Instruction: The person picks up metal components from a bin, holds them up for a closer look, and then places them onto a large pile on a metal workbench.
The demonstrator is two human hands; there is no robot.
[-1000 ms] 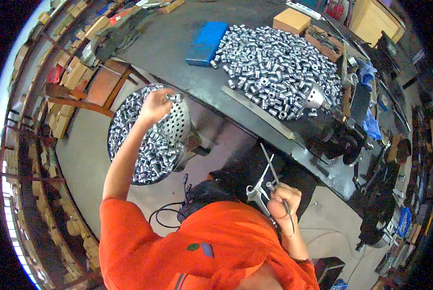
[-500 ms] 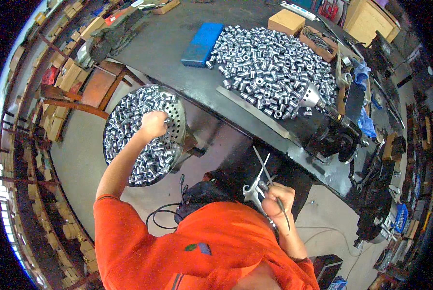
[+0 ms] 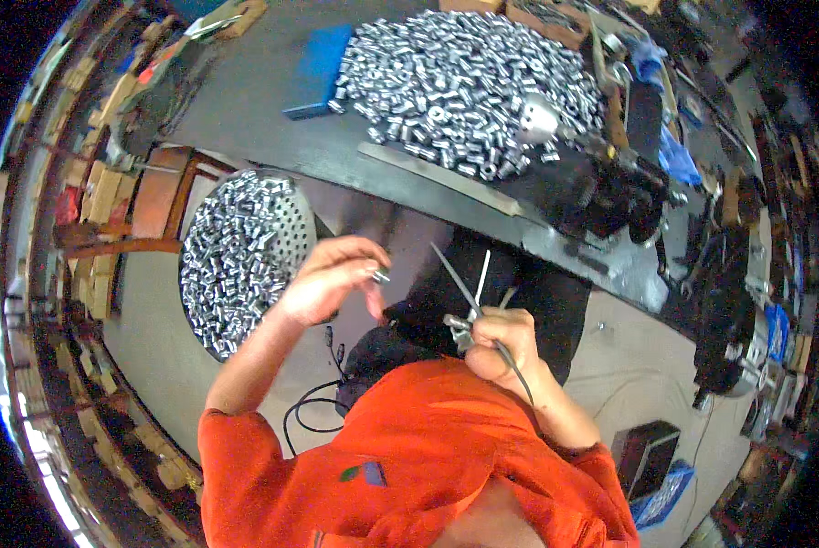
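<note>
My left hand (image 3: 329, 281) is in the air between the round stool and my lap, pinching a small shiny metal sleeve (image 3: 381, 274) at its fingertips. In front of my body, my right hand (image 3: 504, 342) is closed around a long thin grey file-like rod (image 3: 454, 277), whose tail sticks out below the hand. A silvery metal tool (image 3: 459, 330) with a rounded end and a pale straight prong is also in that grip; its exact kind is hard to make out. Many similar sleeves (image 3: 231, 260) lie heaped on the perforated round metal seat (image 3: 292, 226) at left.
On the dark workbench (image 3: 272, 123) lie a large sleeve heap (image 3: 464, 87), a blue box (image 3: 320, 71) and a flat metal bar (image 3: 437, 178). A black machine fixture (image 3: 601, 196) stands at the bench's right. A wooden chair (image 3: 161, 205) and black cable (image 3: 311, 406) are at left.
My left hand has left the heap on the round seat and moved right toward my right hand, carrying a sleeve. The right hand keeps its tools, and the whole view has shifted.
</note>
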